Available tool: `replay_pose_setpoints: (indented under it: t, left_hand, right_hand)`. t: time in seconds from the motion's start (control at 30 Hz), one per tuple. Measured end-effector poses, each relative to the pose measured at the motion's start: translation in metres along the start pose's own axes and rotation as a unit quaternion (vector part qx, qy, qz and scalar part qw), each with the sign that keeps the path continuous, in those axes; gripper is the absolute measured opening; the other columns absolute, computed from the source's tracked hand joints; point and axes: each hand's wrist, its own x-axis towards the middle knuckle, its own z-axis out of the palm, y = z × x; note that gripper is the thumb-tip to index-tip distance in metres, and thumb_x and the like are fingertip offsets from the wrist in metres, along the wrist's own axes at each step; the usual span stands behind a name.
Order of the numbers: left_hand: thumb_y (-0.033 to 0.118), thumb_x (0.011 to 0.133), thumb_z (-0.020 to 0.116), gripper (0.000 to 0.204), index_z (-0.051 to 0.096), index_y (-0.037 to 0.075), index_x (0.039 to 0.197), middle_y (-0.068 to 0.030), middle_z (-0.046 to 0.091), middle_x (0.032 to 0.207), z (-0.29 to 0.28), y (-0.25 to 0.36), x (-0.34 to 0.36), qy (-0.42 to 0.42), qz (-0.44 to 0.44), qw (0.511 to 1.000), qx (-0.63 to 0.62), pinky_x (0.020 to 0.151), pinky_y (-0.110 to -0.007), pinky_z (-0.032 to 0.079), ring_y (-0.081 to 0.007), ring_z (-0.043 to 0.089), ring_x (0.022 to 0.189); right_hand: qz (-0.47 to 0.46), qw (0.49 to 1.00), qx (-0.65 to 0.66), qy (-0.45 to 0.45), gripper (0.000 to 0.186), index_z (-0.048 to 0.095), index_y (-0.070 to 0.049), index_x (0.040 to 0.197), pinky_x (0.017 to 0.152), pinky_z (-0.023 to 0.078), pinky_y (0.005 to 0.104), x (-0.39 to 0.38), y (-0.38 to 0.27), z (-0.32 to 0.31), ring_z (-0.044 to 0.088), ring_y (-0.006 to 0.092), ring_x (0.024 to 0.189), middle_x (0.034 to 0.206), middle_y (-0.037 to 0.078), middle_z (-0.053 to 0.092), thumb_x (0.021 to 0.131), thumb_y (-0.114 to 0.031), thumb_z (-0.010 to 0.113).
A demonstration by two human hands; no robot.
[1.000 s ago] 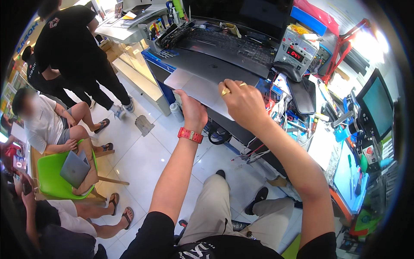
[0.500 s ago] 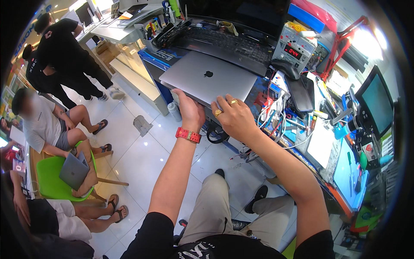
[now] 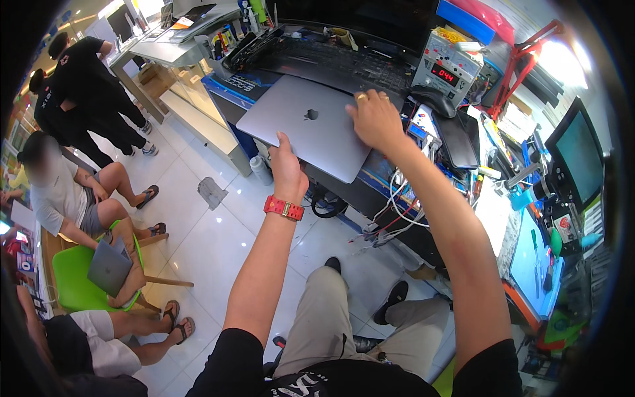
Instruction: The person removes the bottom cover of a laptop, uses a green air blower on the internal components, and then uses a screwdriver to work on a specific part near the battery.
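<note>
A closed grey laptop (image 3: pixel 301 135) lies tilted over the front edge of the workbench, its lid facing up. My left hand (image 3: pixel 288 169) grips its near edge, thumb on the lid and the other fingers hidden underneath. At the far right corner is my right hand (image 3: pixel 380 122), its thumb by the lid and its fingers bent around the edge; their tips are partly hidden. Behind the laptop lies a dark, dusty open laptop (image 3: pixel 331 63) with a keyboard.
A black mouse (image 3: pixel 433 99), a dark phone (image 3: pixel 458 142) and tangled cables (image 3: pixel 403 192) lie to the right. Behind them stands a power supply (image 3: pixel 446 69) with a red display. A person sits at left by a green chair (image 3: pixel 73 271) bearing another laptop (image 3: pixel 111 266).
The laptop has turned clockwise, its near right corner swinging toward me. My right hand has moved from its near edge up to the far right corner. My left hand still holds the near edge.
</note>
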Motion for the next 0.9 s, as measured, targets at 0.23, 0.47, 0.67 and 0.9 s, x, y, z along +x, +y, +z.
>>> replay_pose_setpoints:
  t: [0.23, 0.47, 0.67, 0.9]
  left_hand:
    - [0.022, 0.113, 0.044, 0.045, 0.038, -0.008, 0.145, -0.0218, 0.05, 0.144, -0.006, -0.013, 0.008, 0.01, 0.039, 0.998, 0.056, 0.111, -0.042, 0.046, -0.0295, 0.054, 0.131]
    - [0.02, 0.111, 0.05, 0.047, 0.038, -0.007, 0.147, -0.0211, 0.054, 0.141, -0.007, -0.014, 0.011, 0.029, 0.037, 0.999, 0.003, 0.104, -0.046, 0.055, -0.0319, 0.061, 0.125]
    - [0.017, 0.109, 0.053, 0.048, 0.037, -0.003, 0.15, -0.0199, 0.054, 0.14, -0.031, -0.01, 0.014, 0.011, 0.038, 0.999, 0.021, 0.103, -0.048, 0.056, -0.0327, 0.061, 0.125]
    - [0.012, 0.105, 0.063, 0.051, 0.041, -0.002, 0.149, -0.0163, 0.057, 0.14, -0.021, 0.03, -0.045, 0.022, 0.159, 0.986, 0.052, 0.103, -0.04, 0.052, -0.026, 0.06, 0.122]
  right_hand:
    - [0.082, 0.982, -0.009, -0.169, 0.062, 0.066, 0.003, 0.132, 0.105, 0.052, 0.0493, 0.041, 0.011, 0.017, 0.059, 0.0407, 0.131, 0.133, 0.024, 0.064, 0.107, -0.051, 0.049]
    - [0.153, 0.975, 0.023, -0.161, 0.076, 0.067, 0.003, 0.129, 0.102, 0.054, 0.0481, 0.033, 0.002, 0.017, 0.065, 0.0399, 0.123, 0.127, 0.025, 0.068, 0.098, -0.065, 0.057]
    - [0.186, 0.966, 0.106, -0.146, 0.074, 0.069, 0.005, 0.121, 0.096, 0.057, 0.0461, 0.025, -0.023, -0.001, 0.072, 0.038, 0.111, 0.117, 0.025, 0.073, 0.094, -0.063, 0.064]
    - [0.144, 0.973, 0.181, 0.02, 0.068, 0.069, 0.008, 0.116, 0.093, 0.057, 0.0475, -0.015, -0.053, -0.023, 0.071, 0.041, 0.108, 0.115, 0.027, 0.072, 0.093, -0.056, 0.069]
